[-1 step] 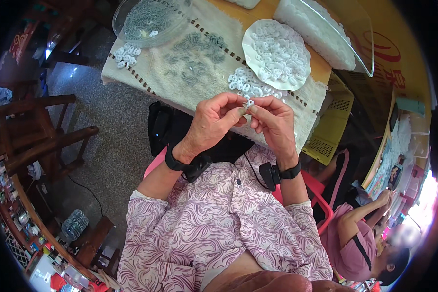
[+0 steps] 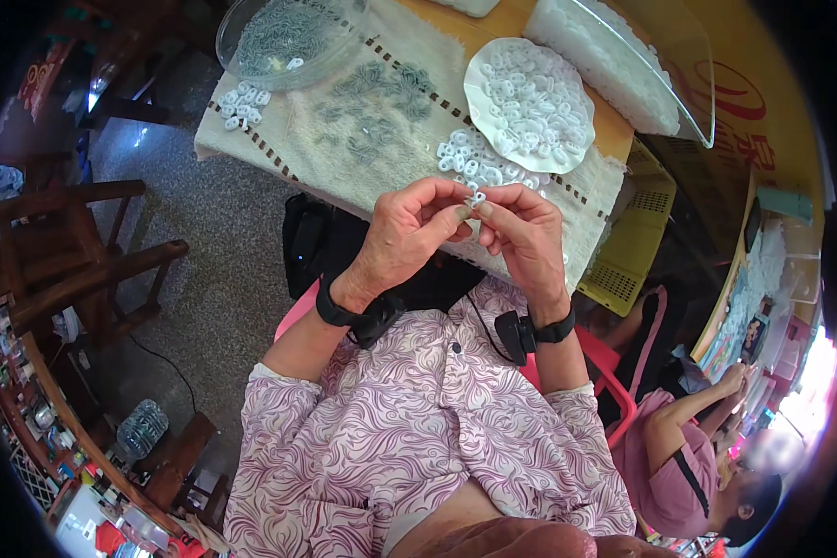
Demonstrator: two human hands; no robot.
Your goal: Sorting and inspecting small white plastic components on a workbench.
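A small white plastic piece with holes (image 2: 475,197) is pinched between both sets of fingertips, over the table's front edge. My left hand (image 2: 414,228) closes thumb and forefinger on its left side. From the right, my right hand (image 2: 528,228) pinches the same piece, its other fingers curled. Whether a grey piece is fitted to it is too small to tell. Just beyond the fingers lie loose white plastic pieces (image 2: 479,167), beside a white scalloped plate (image 2: 483,58) heaped with more of them. Small grey pieces (image 2: 367,135) are spread on the cloth farther left.
A cream towel (image 2: 298,126) covers the table. At the far left stands a clear bowl (image 2: 221,46) of grey pieces, near a small white pile (image 2: 242,107). A clear bin (image 2: 614,70) and yellow crate (image 2: 628,246) are right; another person (image 2: 670,456) sits lower right.
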